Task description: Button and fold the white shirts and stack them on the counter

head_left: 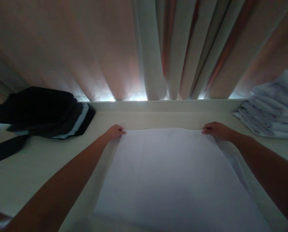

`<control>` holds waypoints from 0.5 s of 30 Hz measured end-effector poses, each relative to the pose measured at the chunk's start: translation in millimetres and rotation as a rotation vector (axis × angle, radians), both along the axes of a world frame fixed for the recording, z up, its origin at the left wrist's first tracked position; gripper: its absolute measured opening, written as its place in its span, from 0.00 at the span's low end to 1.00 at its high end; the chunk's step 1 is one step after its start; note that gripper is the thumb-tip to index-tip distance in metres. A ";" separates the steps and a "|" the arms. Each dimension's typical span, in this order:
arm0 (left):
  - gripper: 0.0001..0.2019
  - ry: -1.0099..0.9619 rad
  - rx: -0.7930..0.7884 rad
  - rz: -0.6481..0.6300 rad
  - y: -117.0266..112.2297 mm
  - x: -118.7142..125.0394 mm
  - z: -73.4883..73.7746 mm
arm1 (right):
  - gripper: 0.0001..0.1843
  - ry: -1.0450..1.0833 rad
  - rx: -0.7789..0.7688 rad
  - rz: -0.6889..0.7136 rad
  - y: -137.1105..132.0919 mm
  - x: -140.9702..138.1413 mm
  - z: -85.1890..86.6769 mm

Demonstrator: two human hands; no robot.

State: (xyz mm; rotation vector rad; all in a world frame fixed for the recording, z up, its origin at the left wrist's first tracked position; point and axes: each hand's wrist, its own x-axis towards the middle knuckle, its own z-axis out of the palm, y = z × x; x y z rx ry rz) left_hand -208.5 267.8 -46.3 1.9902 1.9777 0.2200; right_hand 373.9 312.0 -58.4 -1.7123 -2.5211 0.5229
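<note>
A white cloth (168,167) is stretched out in front of me, its far edge pulled nearly straight between my hands. My left hand (115,132) pinches the far left corner between thumb and fingers. At the far right corner, my right hand (216,130) grips the same edge in a like pinch. Some loose fabric hangs in folds along the right side of the cloth. Its near edge runs down toward the bottom of the view, where it is dim and blurred.
Folded dark and pale cloths (42,109) are stacked at the left, beside a dark strap-like object (8,149). A pile of folded white cloths (274,106) stands at the right. Curtains (105,48) hang behind the pale table (49,164), which has a raised back ledge.
</note>
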 end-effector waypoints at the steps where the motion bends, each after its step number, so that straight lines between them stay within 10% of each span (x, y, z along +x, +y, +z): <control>1: 0.10 0.018 0.028 0.023 -3.5 3.1 2.9 | 0.18 -0.020 0.028 -0.039 -3.9 -0.7 0.9; 7: 0.21 0.123 0.322 -0.153 -75.7 73.8 12.1 | 0.32 -0.155 0.465 -0.139 -106.2 -56.0 9.4; 11: 0.26 0.232 0.269 -0.307 -144.4 113.6 -22.3 | 0.42 -0.214 0.361 -0.097 -188.8 -96.0 -21.0; 15: 0.28 0.279 0.202 -0.253 -174.4 113.6 -47.1 | 0.41 -0.222 0.273 -0.153 -210.4 -95.7 -39.7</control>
